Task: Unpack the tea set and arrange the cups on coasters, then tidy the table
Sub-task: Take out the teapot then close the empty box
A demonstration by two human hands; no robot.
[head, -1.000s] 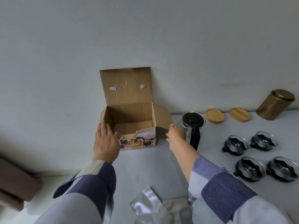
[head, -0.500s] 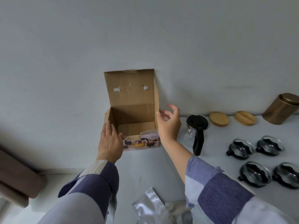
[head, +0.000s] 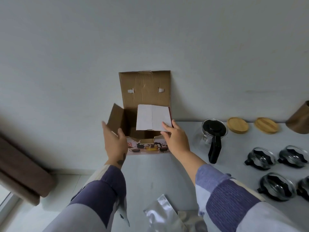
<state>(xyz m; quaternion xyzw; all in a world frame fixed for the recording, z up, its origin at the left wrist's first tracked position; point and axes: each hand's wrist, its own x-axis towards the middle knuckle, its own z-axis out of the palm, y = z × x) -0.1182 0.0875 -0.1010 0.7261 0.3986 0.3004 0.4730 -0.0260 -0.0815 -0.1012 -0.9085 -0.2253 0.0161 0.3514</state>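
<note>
**Hands at the Tea-Set Box**

Nearest the camera, at the bottom edge: silver foil pouches (head: pixel 160 213) lying flat on the pale grey table (head: pixel 150 178), between two striped purple-and-white sleeves. Off to the right, four glass cups with black handles, grouped two by two: near pair (head: pixel 276 186) and (head: pixel 303 186), the outer one cut by the frame; far pair (head: pixel 260 158) and (head: pixel 293 156). None on a coaster.

Farther in, left hand (head: pixel 115 141) spread wide, fingers straight, palm turned toward the left side flap (head: pixel 115 119) of the cardboard box (head: pixel 145 91), holding nothing; contact with the flap impossible to confirm. Right hand (head: pixel 175 139) on the right side flap (head: pixel 153 118), now folded inward over the box opening with its white face up, fingers fairly straight along its near right corner. Printed picture of a tea set (head: pixel 147 147) on the box front, between the two hands.

Just right of the box: glass teapot (head: pixel 210 136) with black lid and handle, upright. Behind it, near the wall, two round wooden coasters (head: pixel 237 124) and (head: pixel 266 125), side by side and bare. At the far right edge, a bronze tin (head: pixel 299 122), partly out of view. Box lid standing open against the white wall (head: pixel 150 39). Left of the table, a brown cushioned edge (head: pixel 21 171), lower down.
</note>
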